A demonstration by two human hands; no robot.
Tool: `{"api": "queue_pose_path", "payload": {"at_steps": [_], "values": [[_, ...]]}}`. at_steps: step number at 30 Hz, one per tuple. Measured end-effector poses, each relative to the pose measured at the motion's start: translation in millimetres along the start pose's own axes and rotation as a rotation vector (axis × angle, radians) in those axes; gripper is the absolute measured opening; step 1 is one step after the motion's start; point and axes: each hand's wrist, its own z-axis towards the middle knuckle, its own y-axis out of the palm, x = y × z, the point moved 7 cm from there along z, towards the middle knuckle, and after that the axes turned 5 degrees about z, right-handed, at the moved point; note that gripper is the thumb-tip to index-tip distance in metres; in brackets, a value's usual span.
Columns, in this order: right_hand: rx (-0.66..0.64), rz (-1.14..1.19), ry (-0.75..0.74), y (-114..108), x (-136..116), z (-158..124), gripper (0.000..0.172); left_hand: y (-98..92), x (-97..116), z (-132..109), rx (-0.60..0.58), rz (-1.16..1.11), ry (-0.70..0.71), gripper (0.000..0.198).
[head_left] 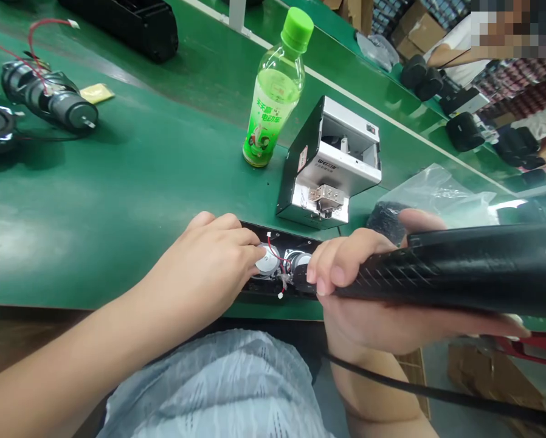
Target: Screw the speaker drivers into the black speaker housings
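Observation:
A long black panel lies at the front of the green bench, with round silver speaker drivers set in it. Thin red wires with white plugs run between them. My left hand curls over the panel's left part, its fingertips closed against the left driver; its thumb is hidden. My right hand is wrapped round a black electric screwdriver, held almost level. The screwdriver's dark front end is over the right driver, and its bit cannot be made out.
Behind the panel stand a silver-and-black screw feeder and a green-capped bottle. Loose wired speakers and a black housing lie at left. Clear plastic is at right. A black cable crosses below my right hand. Co-workers sit beyond.

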Motion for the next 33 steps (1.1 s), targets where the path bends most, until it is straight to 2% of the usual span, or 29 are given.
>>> {"api": "queue_pose_path", "payload": {"at_steps": [3, 8, 10, 17, 22, 24, 27, 33], "values": [[0.018, -0.004, -0.054, 1.0, -1.3, 0.5, 0.064, -0.4, 0.6, 0.3, -0.005, 0.022, -0.003, 0.019], [0.077, -0.014, -0.012, -2.3, 5.4, 1.4, 0.06, 2.0, -1.1, 1.3, -0.028, 0.019, -0.011, 0.015], [0.074, -0.008, -0.045, -2.7, 5.2, 0.4, 0.066, 2.9, -1.9, 1.7, -0.037, 0.02, -0.018, 0.016], [-0.065, -0.074, -0.065, 1.1, 7.0, -7.1, 0.058, 4.4, -2.9, 1.1, -0.063, 0.007, -0.016, 0.017], [-0.113, -0.069, -0.132, 2.0, 6.1, -7.5, 0.072, 6.6, -4.2, 1.8, -0.067, -0.002, -0.025, 0.016], [-0.096, -0.068, -0.143, 2.5, 6.8, -7.0, 0.075, 6.7, -4.1, 2.6, -0.068, -0.004, -0.024, 0.015], [-0.036, -0.082, -0.162, 2.9, 3.9, -7.5, 0.071, 5.5, -3.6, 2.7, -0.07, -0.012, -0.019, 0.013], [0.087, -0.174, -0.017, 5.1, 0.5, -8.1, 0.053, 3.9, -2.3, 1.8, -0.098, -0.017, -0.001, 0.015]]}}
